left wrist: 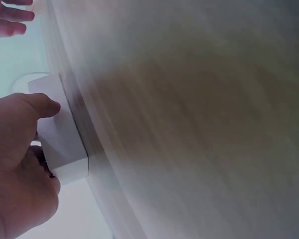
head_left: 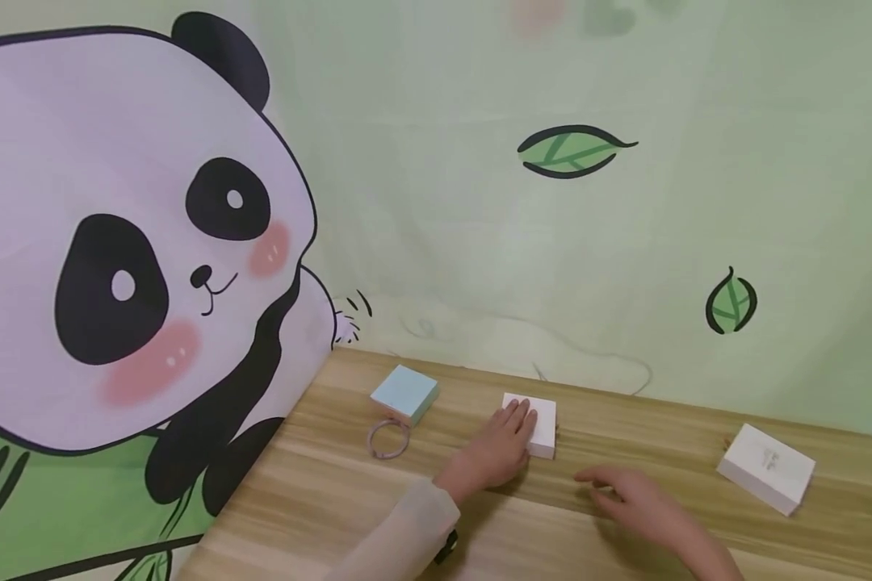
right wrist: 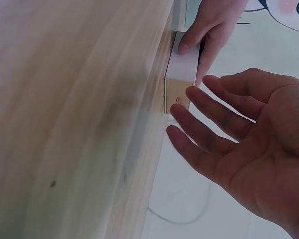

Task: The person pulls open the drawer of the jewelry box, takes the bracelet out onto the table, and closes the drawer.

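Note:
My left hand (head_left: 496, 448) holds a small white box (head_left: 543, 424) on the wooden table, its fingers lying across the top. In the left wrist view, the thumb presses the near side of that box (left wrist: 65, 134). A tan end face with a small reddish spot shows on the box (right wrist: 178, 92) in the right wrist view. Just right of it, my right hand (head_left: 635, 500) hovers with loosely spread fingers, holding nothing. Its fingertips (right wrist: 177, 108) overlap the box's end in the right wrist view.
Left of the held box lies a light blue box (head_left: 404, 391), with a thin pale ring (head_left: 373, 442) in front of it. A second white box (head_left: 766, 468) with faint printing lies at the right. A curtain (head_left: 436, 202) printed with a panda and leaves hangs behind the table (head_left: 312, 484).

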A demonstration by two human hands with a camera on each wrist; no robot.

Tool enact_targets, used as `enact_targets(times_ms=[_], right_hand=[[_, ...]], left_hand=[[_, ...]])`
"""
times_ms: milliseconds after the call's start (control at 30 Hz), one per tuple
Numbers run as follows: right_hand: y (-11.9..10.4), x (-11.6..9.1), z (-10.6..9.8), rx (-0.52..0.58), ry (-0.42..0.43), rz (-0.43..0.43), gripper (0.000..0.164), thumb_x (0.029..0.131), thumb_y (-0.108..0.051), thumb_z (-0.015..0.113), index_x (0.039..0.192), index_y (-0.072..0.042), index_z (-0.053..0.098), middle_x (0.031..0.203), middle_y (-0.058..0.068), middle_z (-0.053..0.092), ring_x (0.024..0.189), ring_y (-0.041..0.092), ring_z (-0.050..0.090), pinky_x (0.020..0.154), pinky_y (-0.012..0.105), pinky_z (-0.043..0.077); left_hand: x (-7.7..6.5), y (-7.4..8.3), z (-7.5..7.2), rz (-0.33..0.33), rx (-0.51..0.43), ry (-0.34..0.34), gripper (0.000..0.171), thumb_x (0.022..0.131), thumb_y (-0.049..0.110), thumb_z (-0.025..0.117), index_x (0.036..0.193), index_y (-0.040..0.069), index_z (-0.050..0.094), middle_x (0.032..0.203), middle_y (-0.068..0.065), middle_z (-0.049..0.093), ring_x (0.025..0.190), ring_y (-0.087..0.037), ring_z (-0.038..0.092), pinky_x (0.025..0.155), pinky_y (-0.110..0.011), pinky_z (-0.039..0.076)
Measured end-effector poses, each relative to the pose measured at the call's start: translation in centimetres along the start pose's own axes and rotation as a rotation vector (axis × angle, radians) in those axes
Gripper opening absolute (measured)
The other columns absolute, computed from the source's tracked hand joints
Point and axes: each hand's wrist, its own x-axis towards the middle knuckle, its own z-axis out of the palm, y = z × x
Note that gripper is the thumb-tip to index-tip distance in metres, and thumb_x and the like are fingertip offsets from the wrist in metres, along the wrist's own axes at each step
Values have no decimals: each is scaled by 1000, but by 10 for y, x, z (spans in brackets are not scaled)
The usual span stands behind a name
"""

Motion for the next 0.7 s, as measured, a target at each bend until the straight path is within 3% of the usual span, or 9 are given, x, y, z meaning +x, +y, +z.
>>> enact_targets(times_ms=[100, 200, 400, 500, 700], right_hand=[[0, 11, -3, 27, 50, 19, 22, 96, -1, 63, 116, 1, 72, 113, 14, 74, 101, 34, 70, 80, 39, 60], [0, 18, -1, 62, 104, 91, 22, 96, 2, 61, 115, 1, 73, 112, 14, 74, 101, 31, 71, 80, 37, 60], [1, 42, 0, 80, 177, 192, 20, 95, 2, 61, 111, 1, 73, 108, 14, 75, 100, 31, 71, 85, 44, 59], [4, 56, 3, 88, 206, 222, 19, 95, 1, 61, 110, 4, 72, 106, 16, 75, 99, 33, 71, 85, 46, 59], [14, 78, 7, 90, 273, 359, 24, 97, -9, 62, 112, 7, 70, 102, 17, 73, 95, 31, 69, 80, 45, 58]], left_hand=[[3, 0, -3, -12, -1, 12, 58, 110, 30, 41, 160, 5, 27, 167, -14, 25, 154, -27, 22, 123, -37, 25], [0, 4, -3, -7, -10, -2, 54, 111, 24, 39, 160, 4, 28, 167, -13, 24, 154, -26, 22, 123, -36, 24], [-1, 4, -8, -5, -2, -5, 52, 110, 12, 36, 160, 2, 26, 168, -14, 22, 155, -26, 20, 124, -37, 22], [0, 4, -7, -15, 6, -5, 52, 109, 10, 36, 160, 3, 26, 168, -14, 21, 155, -26, 20, 124, -36, 22], [2, 5, -3, -5, 40, -7, 53, 110, 12, 36, 161, 3, 25, 168, -13, 20, 155, -25, 20, 124, -35, 22]])
